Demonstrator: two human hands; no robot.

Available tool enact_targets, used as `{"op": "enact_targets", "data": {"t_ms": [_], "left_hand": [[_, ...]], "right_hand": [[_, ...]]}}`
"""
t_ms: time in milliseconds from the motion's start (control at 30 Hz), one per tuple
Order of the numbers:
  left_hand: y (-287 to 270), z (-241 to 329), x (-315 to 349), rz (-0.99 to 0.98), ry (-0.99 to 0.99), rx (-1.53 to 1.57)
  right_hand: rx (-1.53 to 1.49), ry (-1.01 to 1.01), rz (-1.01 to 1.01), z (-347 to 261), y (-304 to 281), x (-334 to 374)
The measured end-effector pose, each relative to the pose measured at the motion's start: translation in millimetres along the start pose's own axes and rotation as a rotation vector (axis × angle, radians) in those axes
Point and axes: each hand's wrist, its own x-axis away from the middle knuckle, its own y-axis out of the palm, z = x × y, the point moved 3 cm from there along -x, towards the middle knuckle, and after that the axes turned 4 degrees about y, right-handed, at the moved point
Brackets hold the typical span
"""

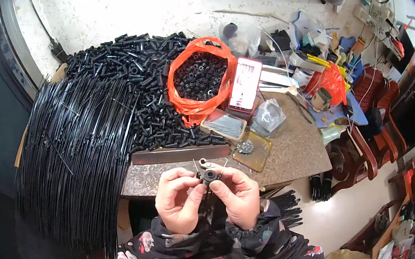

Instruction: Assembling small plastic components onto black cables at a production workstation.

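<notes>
A small black ring-shaped part [209, 175] with a hole through its middle is held up between my two hands, just past the table's near edge. My left hand [178, 202] pinches its left side with thumb and fingers. From the other side, my right hand [239, 198] grips it the same way. Thin metal pieces [196, 167] stick up near the fingertips, and a small curved metal end [203, 162] shows behind the ring. Fingers cover much of the part, and what lies below it is hard to make out.
Long thin black rods [74, 164] spill over the table's left side. Behind lie heaped black tubular pieces [139, 59] and an orange bag [174, 94] of small black parts. A phone [244, 84], a box of thin pins [224, 125] and a yellowish dish [261, 158] stand to the right.
</notes>
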Motion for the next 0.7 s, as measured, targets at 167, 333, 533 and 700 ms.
{"op": "enact_targets", "data": {"t_ms": [167,333,533,700], "left_hand": [[-2,-7,-5,-0.135,-0.079,0.035],[-3,-6,-12,-0.251,-0.288,0.217],[-5,13,-9,-0.188,-0.34,0.221],[-10,27,-8,-0.385,0.062,-0.323]], "right_hand": [[-0.051,0.095,-0.034,4,-9,-6],[-0.019,0.022,-0.127,3,-15,-10],[0.087,0.066,-0.224,-1,-5,-8],[-0.134,0.344,-0.277,1,-9,-4]]}}
